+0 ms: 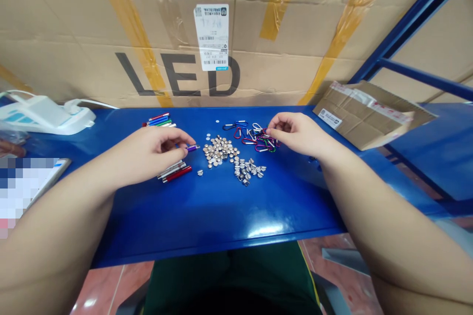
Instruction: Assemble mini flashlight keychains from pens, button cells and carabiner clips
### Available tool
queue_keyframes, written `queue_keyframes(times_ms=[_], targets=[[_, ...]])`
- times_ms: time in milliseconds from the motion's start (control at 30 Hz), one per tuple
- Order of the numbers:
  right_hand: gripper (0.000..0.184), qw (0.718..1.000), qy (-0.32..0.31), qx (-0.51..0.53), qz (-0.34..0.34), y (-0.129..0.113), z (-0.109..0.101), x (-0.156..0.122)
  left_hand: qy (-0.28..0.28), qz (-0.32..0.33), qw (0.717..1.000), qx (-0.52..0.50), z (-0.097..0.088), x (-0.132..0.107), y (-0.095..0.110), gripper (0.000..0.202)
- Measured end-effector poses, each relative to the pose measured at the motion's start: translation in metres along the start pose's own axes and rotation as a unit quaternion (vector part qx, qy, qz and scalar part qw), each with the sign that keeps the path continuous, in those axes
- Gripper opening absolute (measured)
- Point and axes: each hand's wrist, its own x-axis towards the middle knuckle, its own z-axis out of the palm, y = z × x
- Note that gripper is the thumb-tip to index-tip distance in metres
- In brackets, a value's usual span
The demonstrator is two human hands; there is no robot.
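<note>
Head view: hands above a workbench.
Left hand (158, 150): narrow pinch, holding a purple penlight (192, 147) at its fingertips.
Right hand (291, 133): narrow, at the edge of the carabiners (254, 138); any hold cannot be told.
Layout: button cells (219, 150) and silver caps (247, 170) lay heaped separately; other penlights (158, 119) lay grouped on the blue bench (221, 216).
</note>
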Motion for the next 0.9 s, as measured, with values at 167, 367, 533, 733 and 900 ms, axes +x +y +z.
queue_keyframes(times_ms=[167, 367, 533, 733, 900], targets=[[0.027, 0.994, -0.019, 0.056, -0.087, -0.022, 0.019, -0.01, -0.012, 0.064, 0.995, -0.076, 0.016, -0.002, 0.014, 0.038], [0.027, 0.972, -0.119, 0.086, -0.183, -0.069, 0.05, -0.032, 0.032, 0.234, 0.972, -0.005, 0.038, -0.004, 0.022, 0.021], [0.031, 0.964, -0.176, 0.194, -0.053, -0.064, 0.054, -0.027, 0.089, 0.294, 0.95, 0.05, 0.05, 0.004, 0.016, 0.018], [0.045, 0.875, -0.253, 0.406, 0.07, -0.056, 0.055, -0.021, 0.094, 0.35, 0.925, 0.109, 0.055, 0.012, 0.013, 0.032], [0.037, 0.918, -0.217, 0.331, -0.013, -0.057, 0.059, -0.023, 0.001, 0.191, 0.982, 0.006, 0.052, 0.012, 0.019, 0.047]])
